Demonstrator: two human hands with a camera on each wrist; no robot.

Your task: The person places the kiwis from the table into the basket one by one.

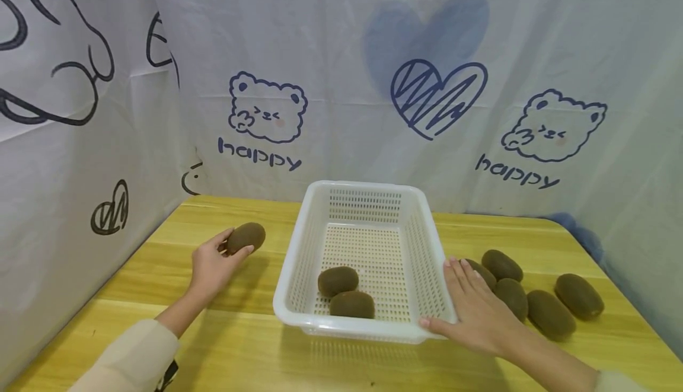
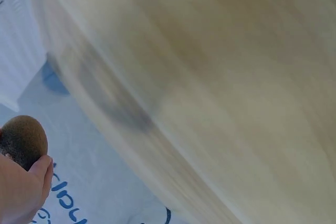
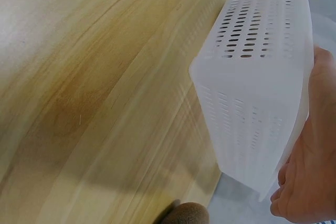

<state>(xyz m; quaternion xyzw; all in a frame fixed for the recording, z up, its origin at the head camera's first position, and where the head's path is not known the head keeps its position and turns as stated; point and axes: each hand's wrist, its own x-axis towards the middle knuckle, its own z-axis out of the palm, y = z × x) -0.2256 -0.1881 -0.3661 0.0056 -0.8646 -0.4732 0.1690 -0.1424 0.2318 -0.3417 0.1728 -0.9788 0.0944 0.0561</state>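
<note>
A brown kiwi [image 1: 246, 238] is pinched between the thumb and fingers of my left hand [image 1: 214, 267], above the table to the left of the basket. The left wrist view also shows this kiwi [image 2: 23, 141] at its lower left edge. My right hand [image 1: 480, 315] rests on the near right corner of the white plastic basket [image 1: 373, 328], its thumb on the front rim and its fingers along the right side. Inside the basket, near the front, lie two kiwis, one [image 1: 338, 281] just behind the other [image 1: 352, 305].
To the right of the basket several kiwis [image 1: 551, 315] lie on the wooden table [image 1: 240, 332], one of them partly hidden by my right hand. A printed white cloth [image 1: 341, 83] hangs behind the table and along its sides.
</note>
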